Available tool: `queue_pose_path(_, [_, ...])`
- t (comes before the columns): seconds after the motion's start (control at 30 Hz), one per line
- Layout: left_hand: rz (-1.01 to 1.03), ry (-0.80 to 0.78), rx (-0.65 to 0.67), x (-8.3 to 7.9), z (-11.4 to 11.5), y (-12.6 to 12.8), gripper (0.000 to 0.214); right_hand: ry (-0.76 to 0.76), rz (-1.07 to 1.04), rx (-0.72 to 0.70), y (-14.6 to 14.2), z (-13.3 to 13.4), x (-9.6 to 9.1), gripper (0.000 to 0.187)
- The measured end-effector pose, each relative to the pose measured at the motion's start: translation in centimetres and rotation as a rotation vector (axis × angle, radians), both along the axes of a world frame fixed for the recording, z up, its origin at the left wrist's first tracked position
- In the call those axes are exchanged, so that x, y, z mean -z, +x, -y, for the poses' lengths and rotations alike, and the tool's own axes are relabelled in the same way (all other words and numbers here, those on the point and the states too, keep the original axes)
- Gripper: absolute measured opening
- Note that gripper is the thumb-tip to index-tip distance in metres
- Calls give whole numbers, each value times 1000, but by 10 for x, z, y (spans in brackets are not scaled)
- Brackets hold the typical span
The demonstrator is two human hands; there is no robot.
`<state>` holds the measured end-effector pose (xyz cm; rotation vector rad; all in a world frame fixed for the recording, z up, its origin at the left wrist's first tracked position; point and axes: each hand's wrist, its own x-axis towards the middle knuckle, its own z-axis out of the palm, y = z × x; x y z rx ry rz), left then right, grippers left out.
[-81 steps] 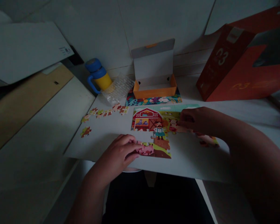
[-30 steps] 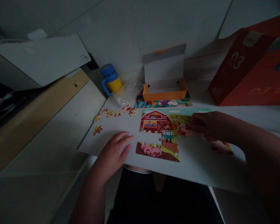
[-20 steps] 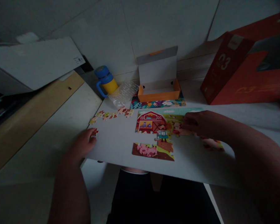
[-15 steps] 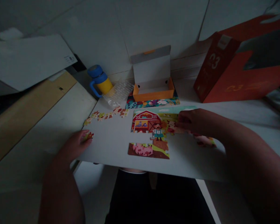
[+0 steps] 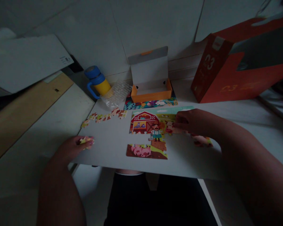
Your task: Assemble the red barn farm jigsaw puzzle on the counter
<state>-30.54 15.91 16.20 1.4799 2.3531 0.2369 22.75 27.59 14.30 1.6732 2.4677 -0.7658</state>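
My left hand [image 5: 73, 147] is closed on a jigsaw puzzle piece [image 5: 86, 141], yellow with some pink, just above the left side of the table. A partly joined farm puzzle [image 5: 145, 121] lies in the middle, with a red barn and a farmer in teal. Below it, a pink pig section [image 5: 139, 151] attaches at the farmer's side, with a gap under the barn. My right hand [image 5: 187, 121] is over the puzzle's right part, fingers pinched at a piece by the cow; the fingers hide most of it. Joined pieces [image 5: 202, 140] show partly beneath my right forearm.
Several loose puzzle pieces [image 5: 105, 116] lie in a row at the back left. Behind stand an open orange-and-white box [image 5: 151, 95], a crinkled plastic bag [image 5: 118, 92] and a blue-and-yellow mug [image 5: 99, 82]. A large red box [image 5: 228, 69] stands at right; cartons [image 5: 25, 62] rise at left.
My left hand has moved slightly down, and the piece in it now shows more of its yellow face. My right hand stays at the cow part. The whole view has shifted a little.
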Motion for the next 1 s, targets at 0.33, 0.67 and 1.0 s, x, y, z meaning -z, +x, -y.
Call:
queue_pose_path(0.33, [634,215,230,21,0,136,39,16,17,-8,1,-1,1,28])
queue_pose_path(0.67, [653,186,521,40,-18,206,26,-5,39,-10,-1,0,-2,30])
queue_pose_path(1.0, [777,251,436,51,-18,212,24,37,60,-9,0,-1,0,24])
